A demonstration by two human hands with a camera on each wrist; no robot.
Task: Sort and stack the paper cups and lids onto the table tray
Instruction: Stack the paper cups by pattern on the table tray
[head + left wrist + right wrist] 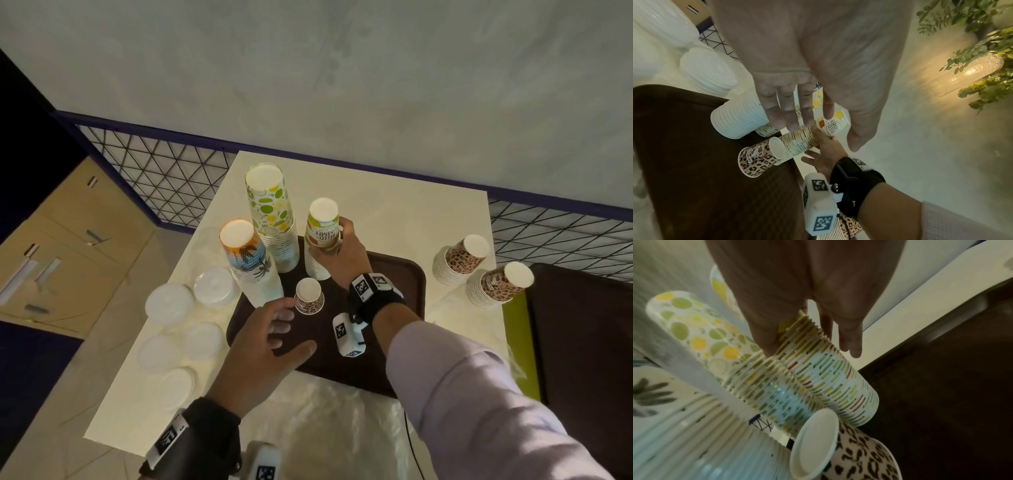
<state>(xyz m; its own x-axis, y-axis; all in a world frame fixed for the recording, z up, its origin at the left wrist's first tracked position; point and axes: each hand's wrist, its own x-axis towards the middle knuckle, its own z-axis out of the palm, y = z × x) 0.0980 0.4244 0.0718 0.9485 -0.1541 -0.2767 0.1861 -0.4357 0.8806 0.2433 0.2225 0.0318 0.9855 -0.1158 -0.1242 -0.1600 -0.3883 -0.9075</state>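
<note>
A brown tray lies mid-table. On it stand upside-down cup stacks: a green-dotted stack, a palm-print stack and a "Hello Summer" stack. My right hand grips the "Hello Summer" stack from the side, thumb opposite the fingers. A single leopard cup stands upside down on the tray. My left hand hovers open over the tray, fingers spread and tips beside that leopard cup; I cannot tell whether they touch it.
Two leopard cup stacks stand on the table right of the tray. White lids lie in piles on the left. Crinkled clear plastic covers the near edge. A dark chair is at right, mesh railing behind.
</note>
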